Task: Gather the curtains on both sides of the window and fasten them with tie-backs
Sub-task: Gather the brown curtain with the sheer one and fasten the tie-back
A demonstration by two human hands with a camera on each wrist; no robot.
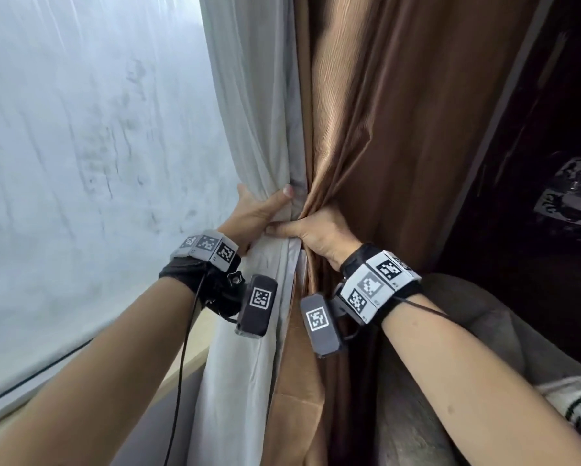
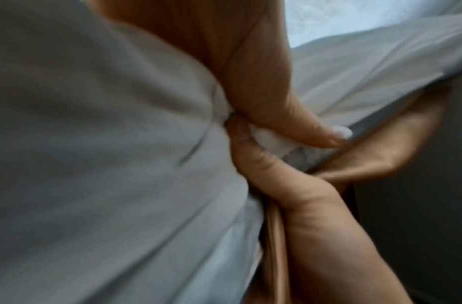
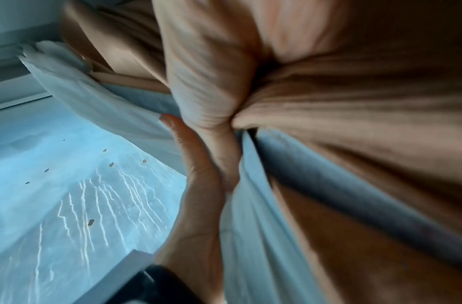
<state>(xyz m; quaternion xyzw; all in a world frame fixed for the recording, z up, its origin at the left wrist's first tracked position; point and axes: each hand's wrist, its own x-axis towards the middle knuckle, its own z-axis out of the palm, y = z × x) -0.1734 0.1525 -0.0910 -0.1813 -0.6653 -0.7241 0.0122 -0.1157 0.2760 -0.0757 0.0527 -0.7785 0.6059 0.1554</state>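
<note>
A brown satin curtain [image 1: 383, 129] hangs right of a white lining curtain [image 1: 248, 95], both bunched at the window's right side. My left hand [image 1: 265, 205] grips the white curtain's folds, thumb in front and fingers behind the cloth. Just right of it, my right hand [image 1: 312, 230] clutches a gathered bunch of the brown curtain, its thumb touching the left hand. In the left wrist view the left hand [image 2: 289, 115] pinches the white curtain [image 2: 94, 144] above the right hand [image 2: 289, 195]. In the right wrist view the right hand [image 3: 211, 82] holds the brown curtain [image 3: 354, 102] beside the left hand [image 3: 198, 185].
A streaked, fogged window pane [image 1: 80, 129] fills the left, with a pale sill [image 1: 195, 358] below. A grey upholstered seat [image 1: 467, 314] sits low on the right under a dark recess. A black cable [image 1: 181, 364] hangs from my left wrist.
</note>
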